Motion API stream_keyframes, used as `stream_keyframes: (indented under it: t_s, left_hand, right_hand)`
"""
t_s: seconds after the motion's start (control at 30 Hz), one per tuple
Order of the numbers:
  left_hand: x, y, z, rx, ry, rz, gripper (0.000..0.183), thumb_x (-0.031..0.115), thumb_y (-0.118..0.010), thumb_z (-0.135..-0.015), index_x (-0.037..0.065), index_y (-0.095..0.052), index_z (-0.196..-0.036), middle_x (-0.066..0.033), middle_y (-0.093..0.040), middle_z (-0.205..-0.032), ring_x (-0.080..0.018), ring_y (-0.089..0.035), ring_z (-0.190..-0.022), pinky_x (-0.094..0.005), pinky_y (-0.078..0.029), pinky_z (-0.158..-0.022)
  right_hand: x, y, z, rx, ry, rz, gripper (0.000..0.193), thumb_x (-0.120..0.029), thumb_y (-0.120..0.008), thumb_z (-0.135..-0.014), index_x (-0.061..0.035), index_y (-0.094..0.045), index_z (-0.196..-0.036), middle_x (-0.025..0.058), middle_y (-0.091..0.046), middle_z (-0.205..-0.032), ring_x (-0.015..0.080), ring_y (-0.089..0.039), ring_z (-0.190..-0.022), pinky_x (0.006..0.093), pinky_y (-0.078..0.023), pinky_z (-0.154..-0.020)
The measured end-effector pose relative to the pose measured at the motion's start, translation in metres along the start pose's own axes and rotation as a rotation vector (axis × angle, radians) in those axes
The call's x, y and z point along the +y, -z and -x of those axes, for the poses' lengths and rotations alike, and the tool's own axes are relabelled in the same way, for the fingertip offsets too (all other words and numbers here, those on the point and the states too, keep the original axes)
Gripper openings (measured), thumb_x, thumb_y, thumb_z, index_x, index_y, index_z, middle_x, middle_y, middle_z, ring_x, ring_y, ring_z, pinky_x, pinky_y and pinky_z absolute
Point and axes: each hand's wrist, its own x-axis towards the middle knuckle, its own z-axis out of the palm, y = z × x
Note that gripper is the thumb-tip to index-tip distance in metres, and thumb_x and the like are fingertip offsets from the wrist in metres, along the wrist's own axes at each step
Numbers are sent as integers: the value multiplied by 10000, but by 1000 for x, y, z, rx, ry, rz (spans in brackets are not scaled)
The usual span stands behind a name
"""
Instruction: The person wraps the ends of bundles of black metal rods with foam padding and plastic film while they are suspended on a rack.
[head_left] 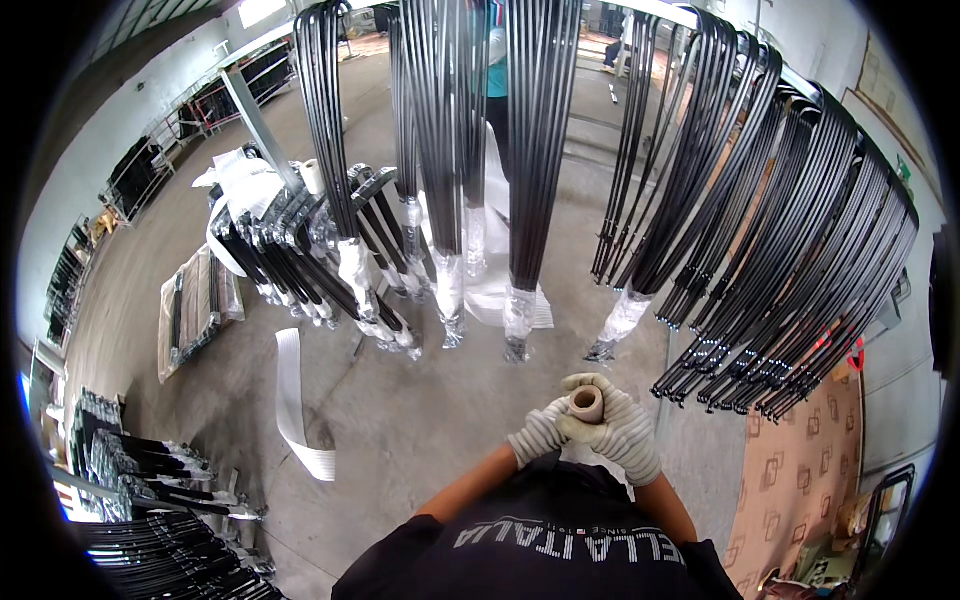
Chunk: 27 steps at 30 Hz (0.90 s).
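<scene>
Just in front of the person's black shirt point(560, 520), the right hand point(625, 430), in a cream knitted glove, was curled around a hollow tan cardboard tube point(586, 404), its open end facing up. The left hand point(541, 431), gloved alike, pressed in from the other side; its fingertips were hidden, so how tightly it closed could not be told. The gloves and shirt also concealed the tube's lower part. Beyond the hands hung a slim bundle of black rods with its foot sheathed in shiny clear film point(622, 318); to the right, a dense row of bare black rods point(800, 260) overlapped too closely to count. Farther off, hanging bundles mostly blocked another person in teal point(497, 80). On the grey floor at left lay a white ribbed strip point(289, 390), and dark bars point(165, 555) at lower left were cut off by the lens's black rim.
</scene>
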Motion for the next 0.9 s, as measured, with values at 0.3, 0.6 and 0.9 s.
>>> stream_keyframes:
  t_s: [0.3,0.6,0.9]
  left_hand:
    - [59,-6,27,16,5,-560,296,118,-583,-747,72,-491,-1025,-25,-523,-991,-107,-474,-939,-243,-400,-809]
    - [58,17,46,170,-23,-491,350,172,-531,-807,49,-456,-1126,-23,-519,-1027,-103,-467,-950,-237,-383,-825]
    - [97,49,21,239,43,-178,280,93,-523,-796,23,-502,-1066,-50,-546,-993,-114,-512,-883,-251,-406,-786]
  right_hand:
    - [8,-26,-13,-97,3,-15,411,-245,-699,-634,-93,-520,-972,31,-572,-762,93,-542,-707,231,-447,-655]
    - [9,-38,-46,-202,-72,-390,359,-137,-693,-663,-53,-513,-962,-10,-515,-824,69,-482,-756,209,-420,-690]
    - [38,-31,-122,-108,-85,-590,229,-116,-658,-694,-54,-541,-880,-4,-542,-779,69,-507,-702,209,-433,-613]
